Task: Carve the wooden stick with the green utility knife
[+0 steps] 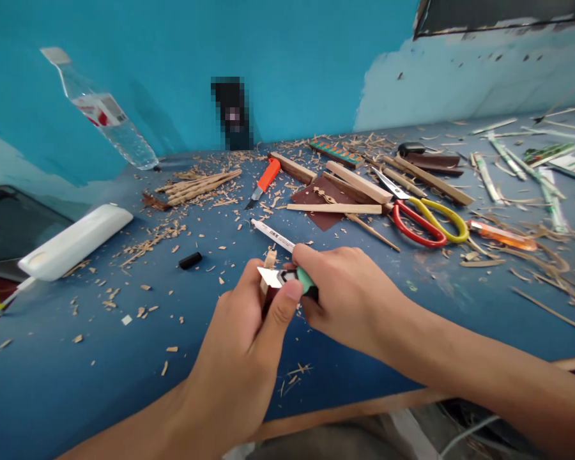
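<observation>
My left hand [242, 326] is closed around a small piece of wood [270, 259], whose pale tip sticks up past the fingers; the rest is mostly hidden in the grip. My right hand [345, 284] grips a utility knife [306, 281] with a green and black handle. Its bare blade [268, 276] lies across the wood near the top, and my left thumb rests by the knife's head. Just beyond my right hand lies a white marker [273, 235] without its cap. A black cap [190, 260] sits to the left on the blue table.
Wood shavings litter the blue table [138, 370]. Farther back are an orange knife [264, 182], wooden sticks [201, 187], wood strips [335, 208], and scissors [421, 217] with red and yellow handles. A water bottle [115, 131] and a white oblong object [76, 243] stand left. An orange cutter [503, 236] lies right.
</observation>
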### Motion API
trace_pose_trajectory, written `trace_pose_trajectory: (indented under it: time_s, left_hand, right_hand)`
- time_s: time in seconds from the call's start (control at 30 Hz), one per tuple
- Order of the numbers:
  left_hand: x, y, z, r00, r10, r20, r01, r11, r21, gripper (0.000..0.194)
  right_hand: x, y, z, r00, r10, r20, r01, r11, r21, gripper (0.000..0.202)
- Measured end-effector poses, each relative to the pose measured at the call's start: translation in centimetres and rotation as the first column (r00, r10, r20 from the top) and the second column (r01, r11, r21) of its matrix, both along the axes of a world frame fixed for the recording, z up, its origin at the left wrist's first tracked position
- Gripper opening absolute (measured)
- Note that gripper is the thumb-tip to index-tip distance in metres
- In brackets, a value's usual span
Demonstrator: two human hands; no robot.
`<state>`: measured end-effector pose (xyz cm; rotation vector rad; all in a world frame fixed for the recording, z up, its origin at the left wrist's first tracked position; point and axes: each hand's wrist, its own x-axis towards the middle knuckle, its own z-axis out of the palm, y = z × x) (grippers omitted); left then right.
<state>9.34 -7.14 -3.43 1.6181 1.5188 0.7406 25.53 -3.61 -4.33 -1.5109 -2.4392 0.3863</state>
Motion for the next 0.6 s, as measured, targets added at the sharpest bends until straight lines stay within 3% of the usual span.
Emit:
trace_pose_trajectory:
  time_s: [0.2, 0.37, 0.47, 0.6]
  left_hand:
    - [-0.2, 0.2, -1.2, 0.98, 0.07, 0.186, -0.045, 0.99, -0.137, 0.035]
    - [-0.1, 0.6, -0.9, 0.936, 0.077, 0.343, 0.028, 0.956, -0.291, 0.045]
    - [-0.1, 0.7, -0.4, 0.906, 0.059, 0.42, 0.103, 0.93, -0.354, 0.047]
    - [-0.9, 0.8, -0.1, 0.853, 0.015, 0.521, 0.216, 0.9, -0.38, 0.045]
  right_hand:
    - [-0.2, 0.3, 0.0, 0.994, -0.031, 0.106, 0.022, 0.996, 0.085, 0.019]
    - [-0.3, 0.3, -0.6, 0.977, -0.078, 0.199, 0.024, 0.965, 0.263, 0.013]
    - [0.3, 0.6, -0.7, 0.989, -0.027, 0.146, -0.024, 0.943, 0.331, 0.012]
    - [1.8, 0.9, 0.3, 0.985, 0.133, -0.108, -0.109, 0.973, 0.205, 0.015]
